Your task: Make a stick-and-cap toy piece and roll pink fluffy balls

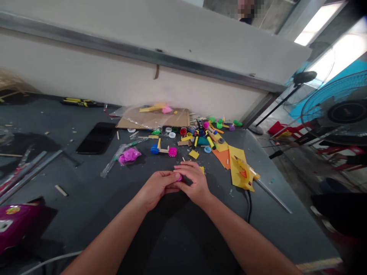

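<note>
My left hand (pixel 157 188) and my right hand (pixel 197 184) meet above the dark table, fingers closed around a small purple lump (pixel 179 178). Most of the lump is hidden by the fingertips; it resembles modelling clay, though its exact shape does not show. Just beyond the hands lies a small assembly of sticks (pixel 164 149) with a blue wheel-like cap (pixel 155 149) at one end and a pink one (pixel 172 152) at the other. To its left, a clear bag of purple clay (pixel 129 155) rests on the tabletop.
A yellow glue gun (pixel 244 173) lies on yellow paper (pixel 237 156) at right, its black cord running forward. Yellow-black pliers (pixel 204 135), coloured caps and scraps spread behind. A black phone (pixel 96 138) and a magenta tool (pixel 18 225) are at left. A fan (pixel 344 112) stands beyond the table.
</note>
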A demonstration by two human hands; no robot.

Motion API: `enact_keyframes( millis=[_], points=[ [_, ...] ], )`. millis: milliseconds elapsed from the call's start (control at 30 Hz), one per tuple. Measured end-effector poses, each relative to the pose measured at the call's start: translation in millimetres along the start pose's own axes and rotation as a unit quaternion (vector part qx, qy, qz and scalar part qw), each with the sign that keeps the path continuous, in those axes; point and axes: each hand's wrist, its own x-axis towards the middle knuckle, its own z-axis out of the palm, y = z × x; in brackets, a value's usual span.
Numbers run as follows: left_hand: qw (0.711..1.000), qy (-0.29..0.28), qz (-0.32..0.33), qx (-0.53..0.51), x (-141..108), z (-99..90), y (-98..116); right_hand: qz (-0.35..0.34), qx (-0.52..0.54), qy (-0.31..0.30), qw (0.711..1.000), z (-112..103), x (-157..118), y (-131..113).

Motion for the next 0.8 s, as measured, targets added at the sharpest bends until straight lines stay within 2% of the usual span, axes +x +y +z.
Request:
enact_keyframes(
  millis=[233,533,800],
  points=[
    [0.999,0.007,-0.011,-0.033,0.1,-2.0,2.7,-0.001,0.002,0.009,1.000,0.1,0.2,0.9],
    [0.999,-0.019,-0.015,-0.022,0.1,-2.7,1.8,-0.005,0.004,0.012,1.000,-0.4,0.2,2.3],
    [1.000,-0.012,-0.007,-0.006,-0.2,-0.7,1.6,-0.006,0.004,0.001,1.000,0.4,1.3,1.3]
  ],
)
